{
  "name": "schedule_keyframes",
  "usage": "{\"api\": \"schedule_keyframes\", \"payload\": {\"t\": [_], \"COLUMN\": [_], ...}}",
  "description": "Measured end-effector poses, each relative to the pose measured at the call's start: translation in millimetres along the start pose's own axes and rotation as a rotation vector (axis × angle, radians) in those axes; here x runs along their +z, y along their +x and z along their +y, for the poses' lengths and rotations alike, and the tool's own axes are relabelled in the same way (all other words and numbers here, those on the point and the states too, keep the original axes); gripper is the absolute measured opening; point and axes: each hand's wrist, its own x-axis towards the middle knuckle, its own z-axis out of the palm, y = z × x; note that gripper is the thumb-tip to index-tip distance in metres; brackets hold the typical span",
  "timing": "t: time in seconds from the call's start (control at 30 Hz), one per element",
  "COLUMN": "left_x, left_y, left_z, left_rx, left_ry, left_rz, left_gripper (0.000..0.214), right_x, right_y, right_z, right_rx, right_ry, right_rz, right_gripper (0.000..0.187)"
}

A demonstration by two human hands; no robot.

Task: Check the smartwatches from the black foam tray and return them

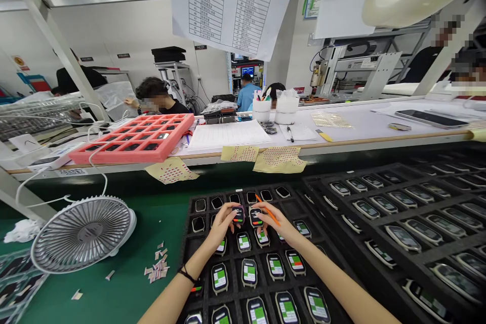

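While the left hand (224, 220) has its fingers round one lit watch (238, 215) at six o'clock, the right hand (272, 216) grasps a second watch (255, 216) plus orange pen (270, 211) | black tray (234, 283): beneath | fan (83, 233): eight o'clock

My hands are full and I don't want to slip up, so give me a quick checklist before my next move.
1. Left hand has its watch: ok, the fingers hold the left watch, screen lit.
2. Right hand has its watch: ok, the right watch is held beside the other, screen lit.
3. Orange stick under control: ok, it is in the right hand.
4. Both watches raised off the black tray: cannot tell from this angle.
5. Screen text readable: cannot tell, too small.
6. Green surface free of scraps: not ok, small scraps lie left of the tray.
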Motion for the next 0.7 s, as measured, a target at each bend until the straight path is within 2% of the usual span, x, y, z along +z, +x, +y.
{"api": "schedule_keyframes", "payload": {"t": [0.33, 0.7], "left_x": [-1.9, 0.5], "left_y": [1.1, -1.8], "left_z": [-5.7, 6.7], "left_rx": [0.014, -0.034], "left_ry": [-0.005, -0.016], "left_rz": [0.010, 0.029], "left_gripper": [0.038, 0.040], "right_x": [0.2, 1.6], "right_y": [-0.7, -1.0], "right_z": [-4.8, -3.7], "right_rx": [0.017, 0.016], "right_ry": [0.033, 0.000], "right_rz": [-0.056, -0.055], "right_gripper": [0.043, 0.041]}}
